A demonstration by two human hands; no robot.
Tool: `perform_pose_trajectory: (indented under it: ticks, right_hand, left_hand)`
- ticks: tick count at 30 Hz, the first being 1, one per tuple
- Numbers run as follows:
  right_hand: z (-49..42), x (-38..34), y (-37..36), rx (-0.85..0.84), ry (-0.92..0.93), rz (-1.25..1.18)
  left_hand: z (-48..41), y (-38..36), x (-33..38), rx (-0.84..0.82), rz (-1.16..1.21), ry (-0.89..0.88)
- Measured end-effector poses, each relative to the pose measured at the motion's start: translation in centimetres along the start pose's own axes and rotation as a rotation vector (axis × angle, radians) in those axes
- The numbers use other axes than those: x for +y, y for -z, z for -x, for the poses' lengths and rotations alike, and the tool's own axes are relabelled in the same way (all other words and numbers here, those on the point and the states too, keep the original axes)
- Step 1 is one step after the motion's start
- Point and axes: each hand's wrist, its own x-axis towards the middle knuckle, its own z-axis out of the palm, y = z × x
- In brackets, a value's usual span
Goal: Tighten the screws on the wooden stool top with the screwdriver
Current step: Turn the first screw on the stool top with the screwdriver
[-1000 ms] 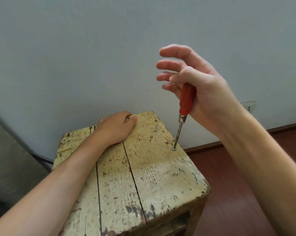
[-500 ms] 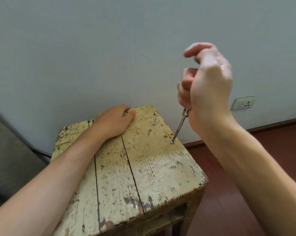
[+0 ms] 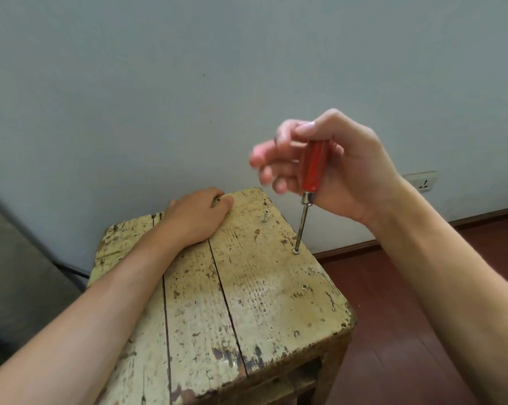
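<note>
1. My right hand (image 3: 334,168) holds the screwdriver (image 3: 309,188) by its red handle, thumb and palm gripping, fingers spread and blurred.
2. Its tip sits in a screw (image 3: 296,251) near the right edge of the stool top (image 3: 246,287), shaft nearly upright.
3. My left hand (image 3: 197,214) lies flat, fingers curled over the far edge.
4. A second screw (image 3: 265,216) stands proud near the far right corner.
</note>
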Motion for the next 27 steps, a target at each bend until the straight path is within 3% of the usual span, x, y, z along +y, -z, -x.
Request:
perform_pose_trajectory:
  ticks: [2,4,12,14,16,23,27]
  right_hand:
    - [-0.1,0.2,-0.4,-0.055,-0.043,0.025]
    - [-0.2,0.6,-0.7,0.008,-0.030,0.049]
    - [0.9,2.8,-4.0,0.752,0.387,0.050]
    - [1.0,2.9,-4.4,0.849,0.424,0.071]
    - [1.0,2.8,-4.2,0.787,0.379,0.108]
    - [0.5,0.4,-0.6,0.127,0.134,0.385]
    - [-0.2,-0.5,0.7,-0.180,-0.005,0.007]
  left_hand:
    - [0.0,-0.1,-0.2,0.000,-0.003,0.002]
    - [0.0,-0.1,-0.3,-0.005,-0.010,0.006]
    - [0.0,-0.1,-0.1,-0.012,0.013,0.004]
    - [0.1,0.0,-0.2,-0.011,0.013,0.001]
    - [0.0,0.1,-0.2,-0.009,0.011,0.000]
    - [-0.1,-0.1,-0.3,0.004,-0.001,-0.002]
    - [-0.2,-0.2,-0.3,0.008,0.002,-0.008]
